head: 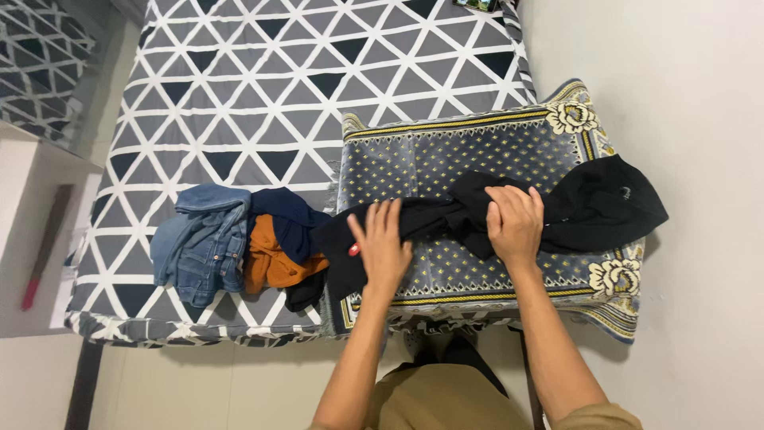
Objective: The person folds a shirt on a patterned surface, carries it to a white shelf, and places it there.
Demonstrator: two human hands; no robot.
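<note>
Seen from the head camera, a person leans over a bed [239,95] covered in a grey, black and white triangle-patterned sheet, both bare hands pressed on a black garment [589,203]. The garment lies stretched across a grey-blue rug [446,155] with yellow dots and floral corners, which is spread over the right part of the bed. The left hand [380,243] rests flat with fingers spread on the garment's left portion, not gripping anything. The right hand [516,219] lies palm-down on the bunched middle of the garment, fingers slightly curled over the folds; whether it pinches the cloth cannot be told. The garment's right end drapes past the rug's edge beside a pale wall [700,119]. Just left of the rug sits a small pile of clothes: blue jeans [199,243], an orange garment [270,263] and a navy garment [290,219], touching one another.
</note>
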